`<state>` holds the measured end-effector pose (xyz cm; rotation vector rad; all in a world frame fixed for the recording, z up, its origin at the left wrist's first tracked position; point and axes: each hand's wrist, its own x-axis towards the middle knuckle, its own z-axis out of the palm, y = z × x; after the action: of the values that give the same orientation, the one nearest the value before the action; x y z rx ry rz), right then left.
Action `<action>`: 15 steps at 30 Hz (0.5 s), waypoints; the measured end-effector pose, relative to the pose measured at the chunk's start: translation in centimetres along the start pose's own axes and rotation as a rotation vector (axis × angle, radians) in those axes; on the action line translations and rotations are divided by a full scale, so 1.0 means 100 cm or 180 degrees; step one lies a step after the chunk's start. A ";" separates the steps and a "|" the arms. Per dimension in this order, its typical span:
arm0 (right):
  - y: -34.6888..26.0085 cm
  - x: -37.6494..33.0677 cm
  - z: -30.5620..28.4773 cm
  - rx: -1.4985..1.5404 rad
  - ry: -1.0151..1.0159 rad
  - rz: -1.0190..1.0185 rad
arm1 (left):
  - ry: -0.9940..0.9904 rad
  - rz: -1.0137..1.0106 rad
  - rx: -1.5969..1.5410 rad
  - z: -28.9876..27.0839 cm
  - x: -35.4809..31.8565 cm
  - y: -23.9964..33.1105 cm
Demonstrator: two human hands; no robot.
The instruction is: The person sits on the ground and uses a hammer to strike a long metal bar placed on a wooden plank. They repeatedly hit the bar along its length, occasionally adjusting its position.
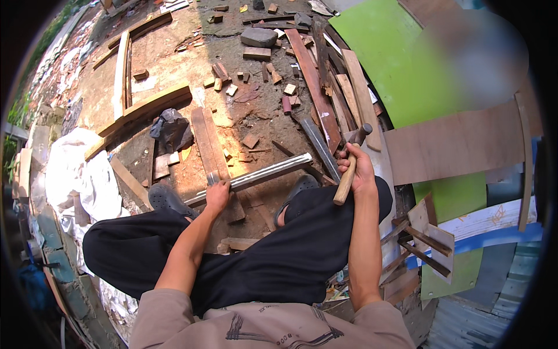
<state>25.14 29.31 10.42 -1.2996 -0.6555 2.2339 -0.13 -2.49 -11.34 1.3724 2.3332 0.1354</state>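
Note:
My left hand [218, 195] is closed on a long dark strip with pale lengthwise edges [270, 171], which slants up to the right in front of my knees. Under its left part runs a brown wooden plank [204, 136]. Something small and grey shows at my left fingers; I cannot make out what it is. My right hand [360, 167] grips a hammer [347, 181] by its wooden handle, above my right knee, the metal head pointing up and away. Just left of the hammer lies a long grey bar [318, 145], its near end close to my right hand.
Wood offcuts [251, 141] and a grey stone [258, 38] litter the ground ahead. Long boards [314, 87] are heaped at the right, beside a green panel [378, 58]. Joined timbers [145, 107], a black plastic bundle [171, 131] and white sacking [81, 168] lie left.

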 end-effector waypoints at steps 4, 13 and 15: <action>-0.004 -0.006 0.009 0.0274 0.0092 -0.0182 | 0.0300 0.0036 0.0495 0.021 -0.001 -0.003; -0.005 -0.009 -0.003 0.0305 0.0103 -0.0088 | -0.0272 -0.0140 0.0077 0.022 -0.001 -0.001; -0.005 -0.013 -0.001 0.0256 0.0170 -0.0085 | -0.0400 -0.0151 0.0083 0.025 0.002 -0.006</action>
<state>25.82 28.94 11.52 -1.2988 -0.5545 2.1734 0.30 -2.90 -13.81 1.2981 2.2685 0.0044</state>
